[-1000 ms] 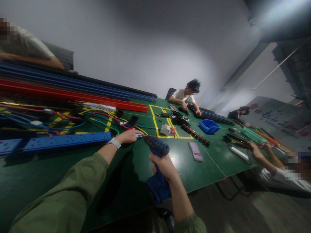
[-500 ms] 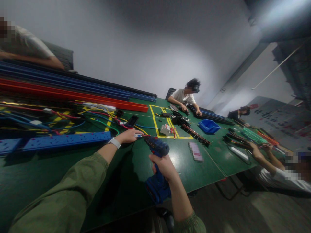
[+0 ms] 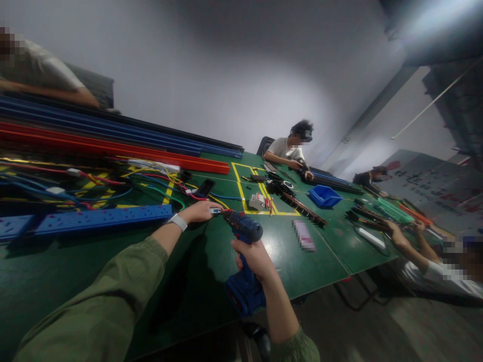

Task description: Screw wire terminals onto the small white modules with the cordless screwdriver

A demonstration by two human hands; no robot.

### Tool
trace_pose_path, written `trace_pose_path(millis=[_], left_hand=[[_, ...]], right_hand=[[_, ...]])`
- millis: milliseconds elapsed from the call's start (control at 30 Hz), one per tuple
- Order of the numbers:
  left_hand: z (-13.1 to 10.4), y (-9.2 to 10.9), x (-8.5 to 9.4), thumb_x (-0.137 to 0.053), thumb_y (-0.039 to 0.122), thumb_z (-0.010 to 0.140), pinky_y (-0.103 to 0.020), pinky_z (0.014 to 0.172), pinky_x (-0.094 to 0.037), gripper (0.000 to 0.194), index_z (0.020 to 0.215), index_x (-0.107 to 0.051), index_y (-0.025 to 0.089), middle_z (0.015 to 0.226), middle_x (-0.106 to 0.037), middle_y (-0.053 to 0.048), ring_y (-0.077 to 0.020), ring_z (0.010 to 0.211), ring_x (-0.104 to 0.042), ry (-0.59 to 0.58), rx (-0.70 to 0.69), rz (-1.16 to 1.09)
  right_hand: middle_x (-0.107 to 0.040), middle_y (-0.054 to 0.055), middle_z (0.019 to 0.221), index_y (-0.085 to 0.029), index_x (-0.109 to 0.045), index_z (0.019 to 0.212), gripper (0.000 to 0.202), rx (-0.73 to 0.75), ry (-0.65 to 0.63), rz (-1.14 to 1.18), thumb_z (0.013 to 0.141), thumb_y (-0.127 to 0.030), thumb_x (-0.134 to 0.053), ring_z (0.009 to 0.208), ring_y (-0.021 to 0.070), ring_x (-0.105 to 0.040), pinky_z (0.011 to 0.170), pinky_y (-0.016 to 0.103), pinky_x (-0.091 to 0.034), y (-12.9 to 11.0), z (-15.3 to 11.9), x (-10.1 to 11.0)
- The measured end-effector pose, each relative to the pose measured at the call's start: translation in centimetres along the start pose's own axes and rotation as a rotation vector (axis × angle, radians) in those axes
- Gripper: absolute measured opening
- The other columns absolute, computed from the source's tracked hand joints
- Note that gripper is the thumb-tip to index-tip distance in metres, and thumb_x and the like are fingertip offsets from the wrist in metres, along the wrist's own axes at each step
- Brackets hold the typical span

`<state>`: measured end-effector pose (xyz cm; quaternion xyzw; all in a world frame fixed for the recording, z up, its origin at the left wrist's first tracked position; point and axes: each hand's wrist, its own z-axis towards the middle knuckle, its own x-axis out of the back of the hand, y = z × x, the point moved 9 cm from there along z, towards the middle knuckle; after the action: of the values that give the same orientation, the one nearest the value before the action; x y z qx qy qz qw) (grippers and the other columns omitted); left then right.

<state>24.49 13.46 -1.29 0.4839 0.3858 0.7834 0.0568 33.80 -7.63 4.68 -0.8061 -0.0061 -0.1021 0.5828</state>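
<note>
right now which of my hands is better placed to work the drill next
Right, probably: the right hand grips the cordless drill by its handle, while the left hand holds a small white-and-blue piece in front of the drill.

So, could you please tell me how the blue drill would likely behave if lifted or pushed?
The blue drill would probably feel heavy for its size, given the bulky block below the right hand. Its solid-looking casing suggests it would be stiff. Laid on its side, its rounded barrel might let it rock slightly.
</note>
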Motion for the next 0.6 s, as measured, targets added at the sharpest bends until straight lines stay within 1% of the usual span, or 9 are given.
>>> trace_pose_path(millis=[200,400,600], left_hand=[[0.05,0.31,-0.15,-0.059,0.033,0.079,-0.026,0.097,-0.042,0.042,0.119,-0.068,0.025,0.116,-0.071,-0.003,-0.0199,0.104,-0.065,-0.007,-0.024,-0.027],[0.02,0.05,-0.11,-0.059,0.032,0.079,-0.025,0.096,-0.042,0.041,0.118,-0.069,0.025,0.115,-0.071,-0.003,-0.0199,0.103,-0.065,0.004,-0.006,-0.018],[-0.06,0.04,-0.07,-0.058,0.03,0.079,-0.025,0.097,-0.041,0.041,0.119,-0.068,0.025,0.117,-0.07,-0.003,-0.0194,0.103,-0.065,0.003,-0.004,0.002]], right_hand=[[-0.046,-0.01,0.045,-0.016,-0.055,0.095,0.028,-0.023,0.0,0.005,0.074,-0.032,-0.065,0.034,0.0105,-0.048,0.039,0.022,-0.036,0.31,0.15,-0.06],[-0.05,-0.009,0.051,-0.016,-0.054,0.099,0.033,0.029,-0.001,0.032,0.073,-0.031,-0.067,0.034,0.0108,-0.049,0.037,0.023,-0.036,0.04,0.29,0.07],[-0.048,-0.009,0.048,-0.016,-0.054,0.099,0.032,0.018,-0.003,0.022,0.074,-0.032,-0.066,0.034,0.0109,-0.048,0.039,0.023,-0.037,0.21,0.26,0.06]])
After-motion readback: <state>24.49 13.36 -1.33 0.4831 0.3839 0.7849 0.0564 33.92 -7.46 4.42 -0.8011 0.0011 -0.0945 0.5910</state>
